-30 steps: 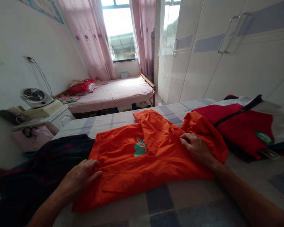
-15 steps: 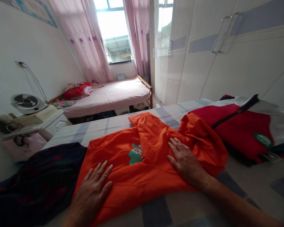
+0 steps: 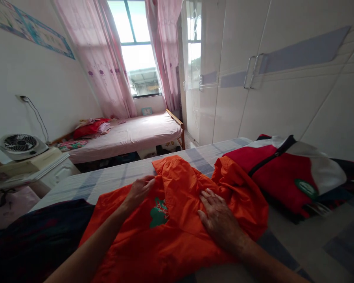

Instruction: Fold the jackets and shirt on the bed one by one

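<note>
An orange jacket (image 3: pixel 129 239) with a green print (image 3: pixel 158 214) lies spread on the bed, one sleeve (image 3: pixel 177 181) folded over its front. My right hand (image 3: pixel 216 214) rests flat on the folded part with its fingers spread. Over the jacket's upper left side is my left hand (image 3: pixel 140 190), its fingers stretched toward the folded sleeve; whether the fingertips touch the cloth I cannot make out. No cloth shows gripped in either hand.
To the right lies a red, white and black jacket (image 3: pixel 286 169). A dark garment (image 3: pixel 44 239) sits at the left on the checked bed sheet (image 3: pixel 106 177). Beyond are a pink-covered bed (image 3: pixel 141 133), a fan (image 3: pixel 22 146) on a cabinet, and a white wardrobe (image 3: pixel 233 114).
My left hand has moved up and to the right, from the jacket's lower left toward the folded sleeve. My right hand stays on the fold. The camera view has tilted up and turned slightly right.
</note>
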`<state>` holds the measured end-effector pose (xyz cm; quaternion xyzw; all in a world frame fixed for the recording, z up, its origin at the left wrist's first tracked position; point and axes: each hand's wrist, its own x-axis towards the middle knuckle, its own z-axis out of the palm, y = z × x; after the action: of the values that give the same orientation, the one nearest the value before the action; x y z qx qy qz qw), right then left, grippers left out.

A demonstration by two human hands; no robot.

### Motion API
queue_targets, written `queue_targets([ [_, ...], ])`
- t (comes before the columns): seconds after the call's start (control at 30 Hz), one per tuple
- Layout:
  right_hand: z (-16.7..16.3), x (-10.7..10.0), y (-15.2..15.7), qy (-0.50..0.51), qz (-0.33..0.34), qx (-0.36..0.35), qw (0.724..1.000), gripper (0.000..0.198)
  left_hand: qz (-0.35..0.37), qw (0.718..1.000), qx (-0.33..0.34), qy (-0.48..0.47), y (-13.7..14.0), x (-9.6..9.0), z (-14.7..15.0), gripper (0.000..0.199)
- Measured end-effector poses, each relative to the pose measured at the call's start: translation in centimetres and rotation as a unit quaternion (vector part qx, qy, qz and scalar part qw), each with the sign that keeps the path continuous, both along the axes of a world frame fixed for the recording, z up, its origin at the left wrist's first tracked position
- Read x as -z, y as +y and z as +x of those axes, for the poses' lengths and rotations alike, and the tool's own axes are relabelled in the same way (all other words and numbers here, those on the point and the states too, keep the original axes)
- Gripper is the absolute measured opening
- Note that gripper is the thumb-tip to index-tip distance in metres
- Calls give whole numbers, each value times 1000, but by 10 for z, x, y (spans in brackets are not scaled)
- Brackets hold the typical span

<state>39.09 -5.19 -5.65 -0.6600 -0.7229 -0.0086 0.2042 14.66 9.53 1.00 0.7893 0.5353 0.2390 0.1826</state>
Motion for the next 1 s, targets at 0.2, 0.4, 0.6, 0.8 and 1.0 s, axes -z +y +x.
queue_targets([
  [0.2, -1, -5, 0, 34, -42, 13, 998, 51, 114, 992, -1, 57, 76, 3, 64, 36],
  [0.4, 0, 0, 0, 72, -44, 13, 996, 52, 195, 949, 189, 157, 86, 3, 110, 41],
  [0.6, 0, -1, -2, 99, -45, 12, 994, 55, 219, 875, 352, 248, 78, 7, 122, 25],
  [0.8, 0, -6, -4, 101, -42, 6, 994, 54, 239, 863, 334, 295, 81, 3, 114, 22],
  [1.0, 1, -2, -2, 77, -19, 1, 997, 52, 255, 864, 292, 321, 80, -3, 106, 23],
])
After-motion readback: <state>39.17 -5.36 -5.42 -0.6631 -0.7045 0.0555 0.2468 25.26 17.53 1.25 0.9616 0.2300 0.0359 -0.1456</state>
